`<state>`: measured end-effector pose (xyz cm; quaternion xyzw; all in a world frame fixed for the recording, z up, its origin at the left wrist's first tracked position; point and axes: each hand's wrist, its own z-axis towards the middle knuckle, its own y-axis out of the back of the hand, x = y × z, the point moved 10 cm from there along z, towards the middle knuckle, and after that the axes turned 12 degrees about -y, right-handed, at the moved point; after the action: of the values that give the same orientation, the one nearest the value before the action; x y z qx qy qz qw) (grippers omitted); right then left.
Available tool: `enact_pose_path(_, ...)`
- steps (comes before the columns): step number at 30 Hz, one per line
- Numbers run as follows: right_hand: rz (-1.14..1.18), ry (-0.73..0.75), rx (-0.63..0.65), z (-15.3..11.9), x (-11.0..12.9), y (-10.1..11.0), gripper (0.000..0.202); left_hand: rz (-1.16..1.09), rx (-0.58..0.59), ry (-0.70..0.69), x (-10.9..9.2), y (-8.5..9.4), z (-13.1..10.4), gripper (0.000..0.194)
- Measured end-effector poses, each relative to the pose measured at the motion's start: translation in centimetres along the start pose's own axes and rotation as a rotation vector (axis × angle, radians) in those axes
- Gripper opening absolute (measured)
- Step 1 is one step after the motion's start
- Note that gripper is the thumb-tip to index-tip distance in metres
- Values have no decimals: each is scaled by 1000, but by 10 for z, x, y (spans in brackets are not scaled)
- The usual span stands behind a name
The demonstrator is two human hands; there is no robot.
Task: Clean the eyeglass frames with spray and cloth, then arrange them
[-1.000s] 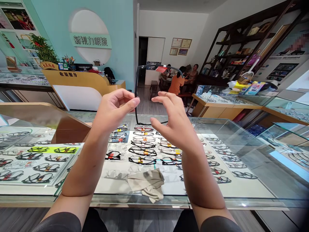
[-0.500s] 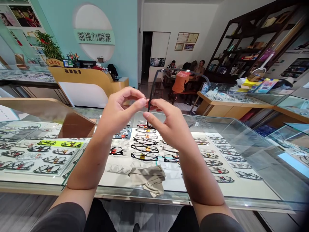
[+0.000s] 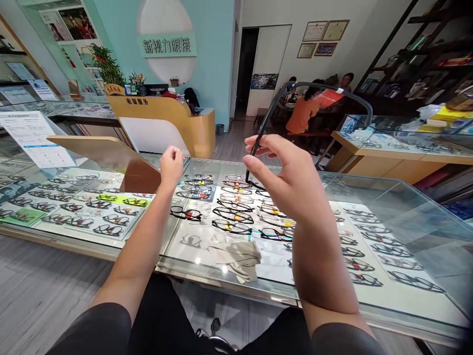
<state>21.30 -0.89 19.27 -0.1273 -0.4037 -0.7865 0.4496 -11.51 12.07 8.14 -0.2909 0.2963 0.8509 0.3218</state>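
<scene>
Head view: right hand (image 3: 295,182), clamped on glasses' (image 3: 266,116) front; left hand (image 3: 171,170), curled together, near case's (image 3: 277,268) far edge. Probably light, springy; grip bridge.

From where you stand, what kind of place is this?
Probably an optician's shop: many glasses frames lie inside a glass display case, and a service counter stands behind.

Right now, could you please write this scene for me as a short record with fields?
Right hand: holds black glasses between thumb and fingers
Left hand: fingers curled, nothing visible in it
Tag: red, on the held glasses
Counter: glass-topped, rows of glasses beneath
Cloth: beige, crumpled, on the glass top
Background: person in orange
</scene>
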Motion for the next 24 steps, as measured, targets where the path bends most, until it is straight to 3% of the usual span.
enact_pose_path(3,-5,6,-2,0,1,0,37,168,-29,38,34,5,-11,19)
enact_pose_path(9,-20,13,2,-1,2,0,34,418,-68,15,57,5,-12,10)
enact_pose_path(12,-31,10,1,-2,2,1,30,445,-2,98,70,1,-12,28)
enact_pose_path(15,-34,12,-1,-3,3,2,30,442,151,234,92,-8,-14,57)
enact_pose_path(17,-32,13,-2,-2,2,3,31,429,245,335,109,-13,-18,65)
enact_pose_path(21,-23,15,6,-2,2,1,32,417,322,453,134,-18,-23,59)
enact_pose_path(24,-23,12,10,-1,1,1,33,388,306,451,142,-20,-23,49)
